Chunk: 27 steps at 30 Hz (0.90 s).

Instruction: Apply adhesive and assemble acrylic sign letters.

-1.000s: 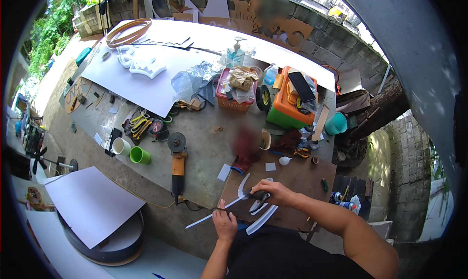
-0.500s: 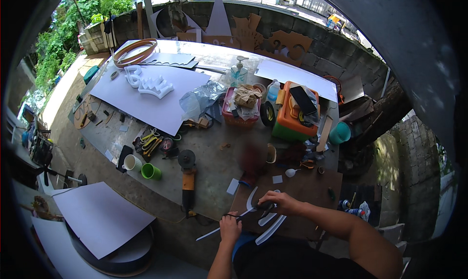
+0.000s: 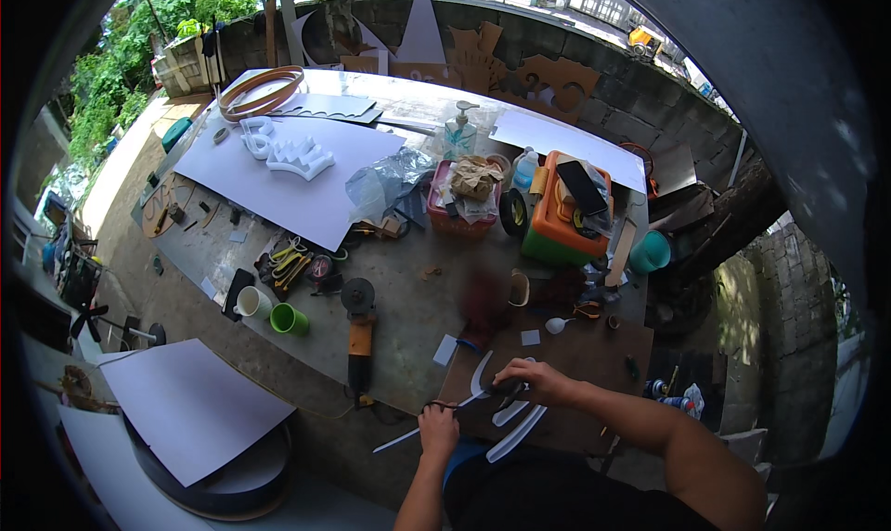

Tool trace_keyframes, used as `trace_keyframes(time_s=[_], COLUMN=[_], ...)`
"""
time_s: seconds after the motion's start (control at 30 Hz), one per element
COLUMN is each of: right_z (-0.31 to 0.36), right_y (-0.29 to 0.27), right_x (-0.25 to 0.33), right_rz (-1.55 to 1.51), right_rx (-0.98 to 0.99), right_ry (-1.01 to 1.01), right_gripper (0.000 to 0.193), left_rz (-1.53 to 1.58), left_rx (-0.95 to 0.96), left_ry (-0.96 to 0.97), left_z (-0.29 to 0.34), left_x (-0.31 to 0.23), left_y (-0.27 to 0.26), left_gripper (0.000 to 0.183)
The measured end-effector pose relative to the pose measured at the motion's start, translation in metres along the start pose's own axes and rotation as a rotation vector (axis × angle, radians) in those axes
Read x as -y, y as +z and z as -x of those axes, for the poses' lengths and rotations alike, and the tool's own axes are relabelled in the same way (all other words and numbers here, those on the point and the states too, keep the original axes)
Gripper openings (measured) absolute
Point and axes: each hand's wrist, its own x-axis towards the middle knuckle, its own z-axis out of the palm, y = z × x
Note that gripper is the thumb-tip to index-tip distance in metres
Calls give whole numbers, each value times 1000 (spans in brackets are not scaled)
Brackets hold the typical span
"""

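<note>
My left hand [image 3: 438, 429] is closed near the front edge of the brown board [image 3: 575, 415], pinching a thin white strip [image 3: 397, 440]. The strip's free end sticks out to the left. My right hand [image 3: 540, 381] is closed around a dark tool [image 3: 506, 392], whose exact kind I cannot make out; it sits right by the strip. A thin black piece [image 3: 440, 404] shows at the left fingertips, and whether it belongs to that tool is unclear. Beside my hands lie a curved white piece [image 3: 480, 375] and another curved white piece [image 3: 516, 435].
An angle grinder [image 3: 360, 341] lies on the table left of my hands, by a green cup [image 3: 289, 320] and a white cup [image 3: 252, 303]. Farther back stand an orange-and-green box [image 3: 548, 239] and a pink basket [image 3: 457, 223]. White lettering [image 3: 299, 158] rests on a white sheet [image 3: 306, 206].
The view has shifted slightly. Both hands keep nearly the same place and grip; the strip has hardly moved.
</note>
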Motion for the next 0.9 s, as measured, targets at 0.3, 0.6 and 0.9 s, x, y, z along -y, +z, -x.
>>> trace_keyframes(time_s=[0.3,0.6,0.9], right_z=[3,1,-1], right_y=[2,1,-3], right_x=[-4,-2,1], right_rz=[23,7,23], right_rx=[7,-8,45], right_ry=[-3,-20,58], right_gripper=[53,53,49], left_rz=[-53,-35,-9], left_rx=[-25,-39,-44], left_ry=[34,29,22], left_z=[0,-3,-4], left_x=[3,3,3], left_y=[3,2,1], left_gripper=[33,30,31])
